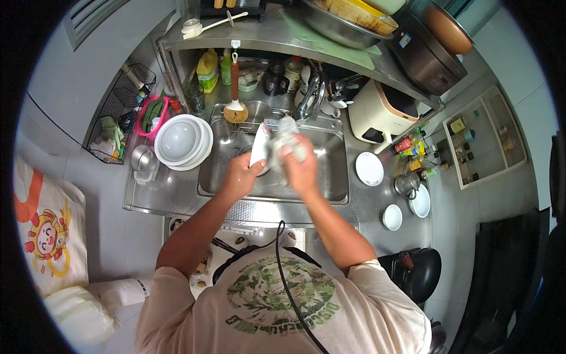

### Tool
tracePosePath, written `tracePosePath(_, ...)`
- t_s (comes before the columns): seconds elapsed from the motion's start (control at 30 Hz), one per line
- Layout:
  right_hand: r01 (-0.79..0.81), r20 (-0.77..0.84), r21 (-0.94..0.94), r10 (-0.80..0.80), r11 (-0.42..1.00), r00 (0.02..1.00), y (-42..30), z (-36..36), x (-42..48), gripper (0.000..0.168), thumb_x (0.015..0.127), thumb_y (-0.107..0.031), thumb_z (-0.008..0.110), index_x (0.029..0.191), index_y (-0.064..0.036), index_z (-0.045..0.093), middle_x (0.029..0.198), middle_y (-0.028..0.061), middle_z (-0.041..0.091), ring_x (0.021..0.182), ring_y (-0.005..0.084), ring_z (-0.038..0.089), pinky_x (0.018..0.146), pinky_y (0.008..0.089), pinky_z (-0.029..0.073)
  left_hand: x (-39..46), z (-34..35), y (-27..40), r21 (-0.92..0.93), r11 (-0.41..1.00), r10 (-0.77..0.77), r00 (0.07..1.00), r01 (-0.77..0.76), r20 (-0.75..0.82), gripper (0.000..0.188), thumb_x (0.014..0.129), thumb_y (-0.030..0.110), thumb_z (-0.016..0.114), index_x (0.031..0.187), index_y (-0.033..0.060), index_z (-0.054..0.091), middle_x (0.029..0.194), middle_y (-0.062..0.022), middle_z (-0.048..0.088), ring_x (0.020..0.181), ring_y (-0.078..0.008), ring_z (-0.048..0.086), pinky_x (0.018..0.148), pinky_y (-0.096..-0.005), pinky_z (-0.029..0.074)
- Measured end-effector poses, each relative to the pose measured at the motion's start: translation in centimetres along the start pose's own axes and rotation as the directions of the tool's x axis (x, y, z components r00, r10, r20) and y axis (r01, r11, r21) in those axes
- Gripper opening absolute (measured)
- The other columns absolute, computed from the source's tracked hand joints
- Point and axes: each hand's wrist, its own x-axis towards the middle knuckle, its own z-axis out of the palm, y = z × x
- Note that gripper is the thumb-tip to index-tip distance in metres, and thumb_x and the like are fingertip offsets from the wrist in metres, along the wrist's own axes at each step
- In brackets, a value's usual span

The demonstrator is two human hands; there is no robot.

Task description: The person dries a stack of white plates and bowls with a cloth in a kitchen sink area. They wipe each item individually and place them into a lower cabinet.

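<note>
Over the stainless steel sink (331, 177), my left hand (240, 177) grips the lower end of a white dish (261, 144), which is tilted nearly edge-on to me. My right hand (302, 166) holds a pale, crumpled dishcloth (286, 137) just right of the dish. Motion blurs the cloth, and I cannot tell whether it touches the dish. The chrome faucet (313, 97) rises behind the sink, slightly to the right of my hands. A scrub brush with a wooden handle (235, 84) hangs from the shelf edge beyond my left hand.
White stacked bowls and plates (181, 141) stand left of the sink. On the right are a small plate (369, 169), a small bowl (392, 217), a metal pitcher (407, 183) and a cream air fryer (382, 115). A steel shelf (261, 33) overhangs the back; a black wok (420, 274) sits lower right.
</note>
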Motion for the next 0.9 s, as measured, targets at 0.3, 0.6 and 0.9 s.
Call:
tracePosePath(0.3,-0.508,0.361,0.250,0.407,0.824,0.839,-0.1,0.9,8.0,0.033,0.099,-0.029,0.064,0.112,-0.001,0.070,0.113,0.0123,0.071,0.106,0.0242,0.067,0.095,0.0372,0.051,-1.2,-0.7,1.7,-0.567,0.812,-0.048,0.984,0.140,0.174,0.039,0.103,0.014,0.056,0.140,0.0003,0.053,0.137,-0.0134,0.061,0.126,-0.0264,0.059,0.108,-0.0423,0.044)
tracePosePath(0.6,-0.276,0.113,0.135,0.262,0.952,0.958,5.8,4.2,-0.8,0.042,0.100,-0.026,0.065,0.132,0.001,0.058,0.115,0.0104,0.070,0.106,0.0148,0.062,0.094,0.0315,0.049,0.8,-0.8,1.5,-0.877,0.439,-0.108,0.957,-0.197,-0.269,0.032,0.105,0.016,0.056,0.133,0.0007,0.056,0.131,-0.0095,0.065,0.120,-0.0242,0.062,0.105,-0.0418,0.048)
tracePosePath(0.9,-0.480,0.067,0.492,0.518,0.727,0.853,6.0,0.6,-2.4,0.035,0.087,-0.014,0.071,0.116,0.005,0.064,0.099,0.0124,0.070,0.090,0.0207,0.067,0.080,0.0346,0.055,-1.1,2.3,-2.2,0.602,0.613,0.479,0.847,-0.512,0.232,0.022,0.091,0.012,0.067,0.112,0.0059,0.071,0.107,-0.0140,0.072,0.106,-0.0294,0.069,0.103,-0.0467,0.050)
